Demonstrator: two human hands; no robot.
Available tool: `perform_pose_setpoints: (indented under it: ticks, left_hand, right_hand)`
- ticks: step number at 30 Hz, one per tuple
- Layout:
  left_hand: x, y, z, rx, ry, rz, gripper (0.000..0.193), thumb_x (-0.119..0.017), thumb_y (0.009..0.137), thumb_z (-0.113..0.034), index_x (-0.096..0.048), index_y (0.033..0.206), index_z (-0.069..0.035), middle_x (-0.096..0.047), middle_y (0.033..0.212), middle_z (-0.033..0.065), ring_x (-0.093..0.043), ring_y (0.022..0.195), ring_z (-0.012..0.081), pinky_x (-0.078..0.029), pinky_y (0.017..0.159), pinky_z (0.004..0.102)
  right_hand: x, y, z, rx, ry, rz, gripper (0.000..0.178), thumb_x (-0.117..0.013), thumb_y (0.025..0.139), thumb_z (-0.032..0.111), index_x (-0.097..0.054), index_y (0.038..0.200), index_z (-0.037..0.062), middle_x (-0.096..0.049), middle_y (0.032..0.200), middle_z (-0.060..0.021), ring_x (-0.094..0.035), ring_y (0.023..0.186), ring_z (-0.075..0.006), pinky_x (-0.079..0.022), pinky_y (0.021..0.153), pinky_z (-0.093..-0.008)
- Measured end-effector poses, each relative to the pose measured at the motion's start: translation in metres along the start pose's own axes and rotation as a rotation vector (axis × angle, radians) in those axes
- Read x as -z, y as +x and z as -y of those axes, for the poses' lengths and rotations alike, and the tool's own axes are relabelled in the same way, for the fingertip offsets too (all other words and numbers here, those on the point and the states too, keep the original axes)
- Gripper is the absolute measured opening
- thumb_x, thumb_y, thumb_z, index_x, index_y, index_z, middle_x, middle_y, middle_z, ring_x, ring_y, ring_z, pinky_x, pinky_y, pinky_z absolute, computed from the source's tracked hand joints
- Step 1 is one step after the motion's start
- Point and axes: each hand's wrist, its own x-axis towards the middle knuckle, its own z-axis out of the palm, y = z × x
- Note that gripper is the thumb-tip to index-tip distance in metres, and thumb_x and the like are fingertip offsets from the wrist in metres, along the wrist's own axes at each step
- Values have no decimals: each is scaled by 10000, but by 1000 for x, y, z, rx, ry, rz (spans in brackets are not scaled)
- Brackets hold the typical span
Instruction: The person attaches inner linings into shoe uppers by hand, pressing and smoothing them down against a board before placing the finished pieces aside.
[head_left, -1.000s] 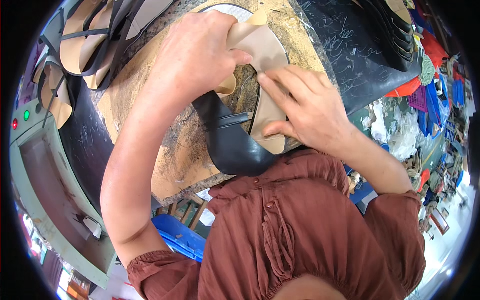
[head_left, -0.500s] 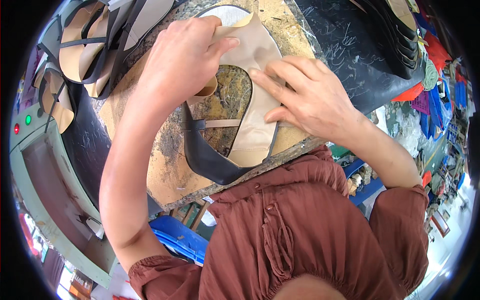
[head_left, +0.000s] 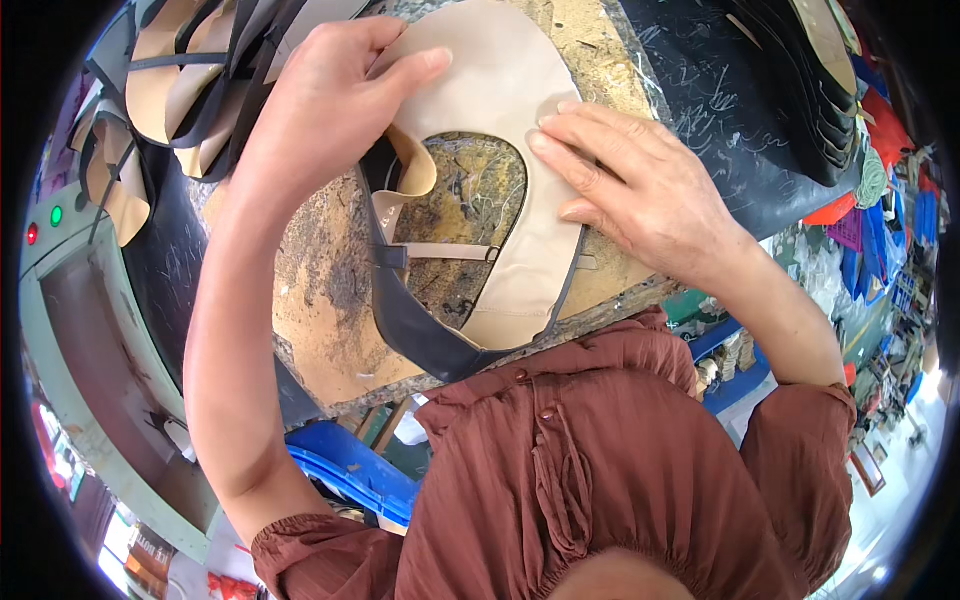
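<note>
A shoe upper (head_left: 505, 75) lies on a worn work board (head_left: 320, 325), its smooth beige lining facing up. Its dark outer leather (head_left: 420, 325) shows along the lower left, and a thin beige strap with a small buckle (head_left: 445, 252) crosses the opening. At the upper left edge, my left hand (head_left: 325, 100) pinches the upper, thumb over the lining and fingers partly hidden beyond the edge. My right hand (head_left: 645, 185) rests on the right side of the lining with its fingers stretched out. A loose beige lining end (head_left: 415, 170) curls up beside the opening.
More shoe uppers (head_left: 165, 90) are heaped at the upper left. A stack of dark pieces (head_left: 800, 90) stands on the black surface (head_left: 700, 100) at the upper right. A green machine housing (head_left: 70, 300) is at left; a blue bin (head_left: 350, 465) sits below the board.
The lining's top end, folded back over a white layer before, now lies spread across the rounded end. My left hand has shifted slightly left and up; my right hand has moved slightly right.
</note>
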Motion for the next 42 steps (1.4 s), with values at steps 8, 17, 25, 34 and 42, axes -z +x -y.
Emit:
perform_pose_setpoints:
  ticks: [8,17,25,34,42]
  left_hand:
    - [-9,10,5,43,-29,-43,329,-629,978,-310,-644,917,12,-578,710,-33,-461,654,11,-388,557,240]
    - [15,-1,4,38,118,99,266,-699,924,-225,-639,935,34,-593,735,-36,-487,660,21,-386,566,230]
    - [15,-7,11,295,48,-109,395,-585,1001,-361,-636,831,-7,-491,630,-57,-434,605,24,-331,542,235]
    - [12,-107,-32,234,419,70,614,-895,583,-405,-730,1048,-40,-702,915,94,-670,864,300,-495,799,417]
    - [-2,-150,2,-82,637,-64,761,-850,581,-408,-655,1260,-123,-594,1194,0,-588,1043,234,-290,1130,556]
  right_hand:
    - [11,38,-8,44,-35,145,765,-610,740,614,-580,1348,150,-542,1077,-76,-539,960,-270,-476,854,-397]
    - [5,57,-14,173,-35,127,828,-646,653,642,-606,1279,101,-544,1115,-80,-540,987,-273,-472,867,-406]
    - [1,75,-11,198,-55,117,695,-704,686,553,-629,1192,83,-555,1041,-56,-567,1004,-227,-494,842,-365]
    - [-19,143,24,565,213,-187,187,-673,747,118,-701,930,89,-674,963,-45,-624,987,-217,-448,957,-381]
    - [-13,129,40,599,195,-20,26,-698,682,143,-681,688,125,-630,828,-1,-613,918,-181,-439,949,-392]
